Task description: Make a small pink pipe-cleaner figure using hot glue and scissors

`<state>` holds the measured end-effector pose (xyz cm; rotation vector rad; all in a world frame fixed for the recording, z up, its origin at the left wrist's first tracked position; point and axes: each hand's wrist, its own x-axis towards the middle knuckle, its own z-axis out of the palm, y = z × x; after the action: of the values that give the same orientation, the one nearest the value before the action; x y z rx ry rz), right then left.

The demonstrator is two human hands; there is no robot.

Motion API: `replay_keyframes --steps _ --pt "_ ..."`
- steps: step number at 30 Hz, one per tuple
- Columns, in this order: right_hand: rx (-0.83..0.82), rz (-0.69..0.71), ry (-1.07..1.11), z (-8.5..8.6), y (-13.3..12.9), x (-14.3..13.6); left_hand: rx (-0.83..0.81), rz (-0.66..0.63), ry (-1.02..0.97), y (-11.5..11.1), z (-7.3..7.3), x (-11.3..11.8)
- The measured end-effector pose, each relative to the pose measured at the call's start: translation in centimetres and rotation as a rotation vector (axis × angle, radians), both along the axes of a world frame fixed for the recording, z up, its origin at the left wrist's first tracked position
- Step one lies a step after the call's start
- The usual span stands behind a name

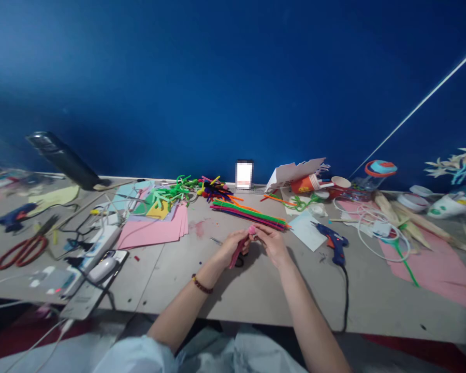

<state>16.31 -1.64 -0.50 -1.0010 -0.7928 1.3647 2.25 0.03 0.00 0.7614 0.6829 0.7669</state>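
My left hand (233, 245) is closed around a dark pink length (237, 255) that looks like bunched pipe cleaners, its lower end sticking out below the fingers. At its top sits a lighter pink curled tip (251, 230), which the fingers of my right hand (272, 244) pinch from the other side. Both hands meet over the middle of the table. Under them lies a pair of scissors (216, 241), with dark handles partly hidden. Just beyond my fingers rests a bundle of green, purple and orange pipe cleaners (252, 216).
A blue glue gun (336, 243) with a trailing cord lies at right, near a pale blue sheet (307, 231). Pink paper (151, 233) and a power strip (91, 254) are at left, with red-handled scissors (21, 252). A phone (244, 174) stands by the wall.
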Motion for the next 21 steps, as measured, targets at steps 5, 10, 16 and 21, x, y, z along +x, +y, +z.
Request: replay_keyframes --steps 5,10,16,21 --pt "-0.007 -0.072 -0.055 -0.69 0.1 -0.21 0.09 0.106 0.166 0.11 -0.08 0.05" --pt "0.025 -0.099 -0.123 -0.28 -0.08 -0.51 0.268 0.212 0.193 0.05 0.27 -0.18" --pt "0.104 -0.098 -0.186 0.05 -0.3 -0.81 0.504 0.295 0.351 0.29 -0.38 -0.22" --pt "0.104 -0.032 -0.129 -0.32 -0.26 -0.77 0.526 0.339 0.356 0.45 -0.72 -0.22"
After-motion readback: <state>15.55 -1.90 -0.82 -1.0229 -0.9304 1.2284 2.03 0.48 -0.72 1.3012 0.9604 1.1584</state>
